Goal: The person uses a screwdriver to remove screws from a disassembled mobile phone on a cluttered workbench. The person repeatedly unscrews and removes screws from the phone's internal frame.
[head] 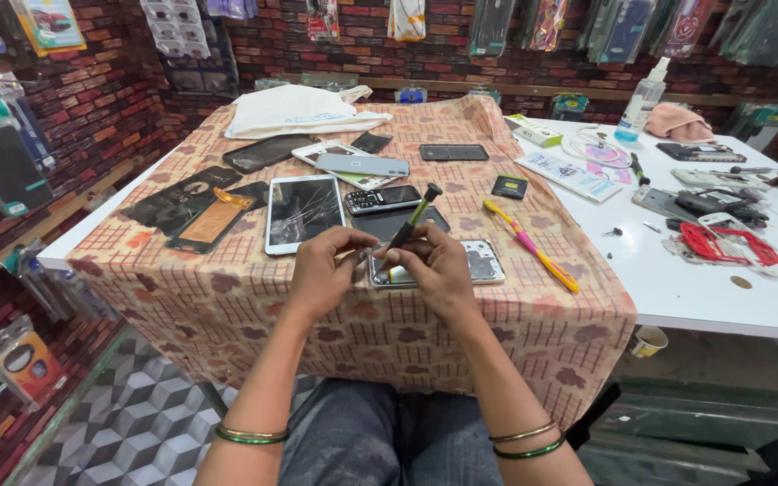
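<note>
So the opened phone (461, 265) is lying flat on the cloth-covered surface (227, 306), right under our fingers, back cover off and the insides showing. Our right hand (438, 270) has its fingers pinched tight around the lower shaft of a dark screwdriver (411, 220), which leans up and away from the fingertips with its knob end on top. The tip itself is hidden behind our fingers, so we can't tell exactly where it sits. Our left hand (321, 265) has its fingers curled together at the phone's left edge, touching it and looking like they're steadying the frame.

What we'd worry about: the driver is tilted, not square to the phone, so we reckon the tip could skid off and gouge the board or strip a head. Any tiny screw that comes loose just beyond the fingertips would vanish into that busy checked cloth pattern.

Just past the fingers sits a white tablet with a cracked screen (302, 211) and a small keypad phone (383, 199). A yellow and pink toothbrush (533, 247) lies to the right of our right fingers. A slip outward could knock any of these.
</note>
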